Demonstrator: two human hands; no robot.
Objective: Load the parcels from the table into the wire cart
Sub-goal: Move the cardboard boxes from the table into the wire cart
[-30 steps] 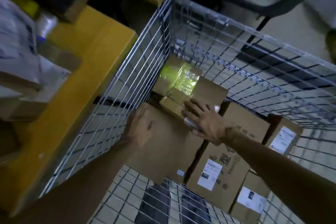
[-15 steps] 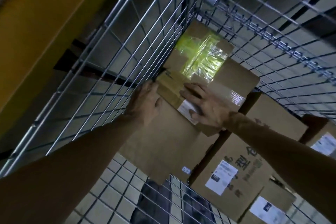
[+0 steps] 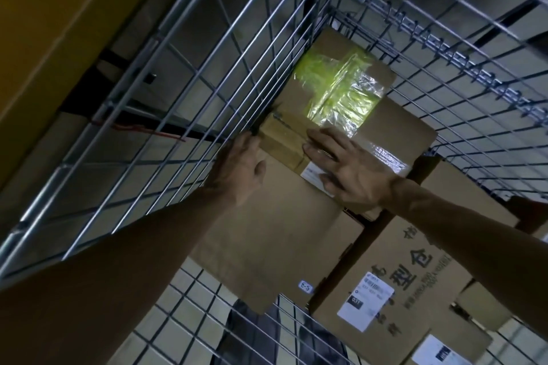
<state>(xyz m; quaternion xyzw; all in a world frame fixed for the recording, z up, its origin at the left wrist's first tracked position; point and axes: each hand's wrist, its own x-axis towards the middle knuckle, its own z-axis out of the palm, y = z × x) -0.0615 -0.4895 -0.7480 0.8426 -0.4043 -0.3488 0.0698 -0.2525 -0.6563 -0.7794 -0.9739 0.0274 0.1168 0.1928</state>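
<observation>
Inside the wire cart (image 3: 189, 104) lie several cardboard parcels. A small tan parcel (image 3: 281, 142) with a white label sits on top of the stack, close against the cart's left wire wall. My left hand (image 3: 241, 167) holds its left end. My right hand (image 3: 351, 170) lies flat on its top, fingers spread, covering part of the label. Just beyond it is a box with yellow-green tape (image 3: 341, 89) in the far corner. Under my hands lies a large plain box (image 3: 267, 249).
To the right lies a printed box with a shipping label (image 3: 394, 284), with more labelled boxes beyond it. The yellow table (image 3: 44, 27) stands outside the cart on the left. Bare wire floor (image 3: 189, 305) shows at the near side.
My left hand has moved from the large box to the small parcel's left end. Both hands have slid the parcel toward the left wire wall. The view has dropped deeper into the cart.
</observation>
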